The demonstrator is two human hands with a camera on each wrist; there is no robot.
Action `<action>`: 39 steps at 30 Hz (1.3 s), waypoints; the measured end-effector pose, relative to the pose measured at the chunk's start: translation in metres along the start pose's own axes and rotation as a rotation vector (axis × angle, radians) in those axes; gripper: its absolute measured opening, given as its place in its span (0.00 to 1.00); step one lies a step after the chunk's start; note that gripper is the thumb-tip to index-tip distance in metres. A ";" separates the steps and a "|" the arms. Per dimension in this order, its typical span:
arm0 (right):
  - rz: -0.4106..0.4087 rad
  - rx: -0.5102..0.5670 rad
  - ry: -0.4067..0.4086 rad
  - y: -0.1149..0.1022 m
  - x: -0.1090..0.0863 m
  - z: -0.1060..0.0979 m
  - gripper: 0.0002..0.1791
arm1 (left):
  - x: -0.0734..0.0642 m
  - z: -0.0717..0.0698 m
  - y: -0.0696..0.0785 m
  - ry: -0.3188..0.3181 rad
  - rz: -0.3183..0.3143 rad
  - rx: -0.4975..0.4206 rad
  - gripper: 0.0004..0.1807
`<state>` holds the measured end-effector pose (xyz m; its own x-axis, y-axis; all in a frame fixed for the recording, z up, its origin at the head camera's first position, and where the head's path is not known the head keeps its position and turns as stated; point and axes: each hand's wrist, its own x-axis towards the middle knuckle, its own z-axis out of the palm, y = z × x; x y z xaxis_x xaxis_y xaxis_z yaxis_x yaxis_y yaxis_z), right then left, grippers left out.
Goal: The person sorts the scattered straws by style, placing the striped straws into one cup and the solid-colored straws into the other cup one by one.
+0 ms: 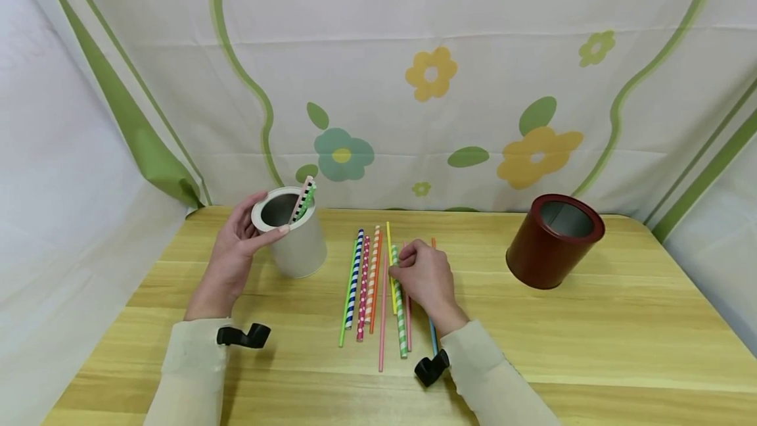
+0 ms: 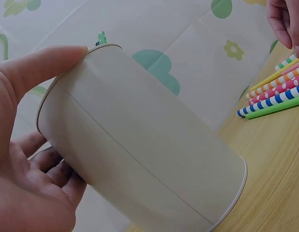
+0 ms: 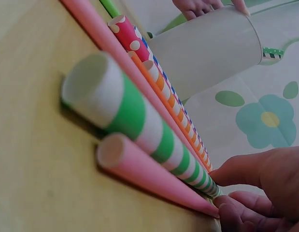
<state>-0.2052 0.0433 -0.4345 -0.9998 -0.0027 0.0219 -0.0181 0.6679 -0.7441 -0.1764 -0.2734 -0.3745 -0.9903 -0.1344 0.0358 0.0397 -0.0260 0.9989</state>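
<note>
My left hand (image 1: 235, 248) grips a white can (image 1: 300, 252) by its upper part, thumb at the rim and fingers on the far side. Inside the can lean a few patterned paper straws (image 1: 304, 201), one of them green with dots. Over the row of straws, my right hand (image 1: 427, 278) pinches the far end of a green-and-white striped straw (image 3: 139, 128) between thumb and fingers. That straw lies along the table, with a pink straw (image 3: 144, 169) close beside it. In the left wrist view the can (image 2: 139, 135) looks tilted.
Several more straws lie left of my right hand, among them a blue-striped straw (image 1: 353, 281), a pink dotted straw (image 1: 363, 294) and a yellow straw (image 1: 389, 242). A blue straw (image 1: 434, 337) is partly under my right wrist. A dark red can (image 1: 550, 248) stands at the right.
</note>
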 end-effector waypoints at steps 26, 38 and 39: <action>-0.034 -0.094 0.008 -0.004 -0.004 0.003 0.13 | 0.000 0.000 -0.003 -0.001 0.023 -0.001 0.45; 0.029 0.092 -0.008 -0.001 0.001 -0.007 0.12 | -0.001 0.000 -0.002 0.002 0.019 -0.005 0.45; 0.036 0.118 -0.009 -0.001 0.002 -0.009 0.12 | -0.001 0.000 -0.002 0.002 0.022 -0.002 0.44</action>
<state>-0.2074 0.0493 -0.4278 -0.9998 0.0131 -0.0121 0.0174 0.5751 -0.8179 -0.1751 -0.2727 -0.3762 -0.9889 -0.1369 0.0577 0.0617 -0.0255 0.9978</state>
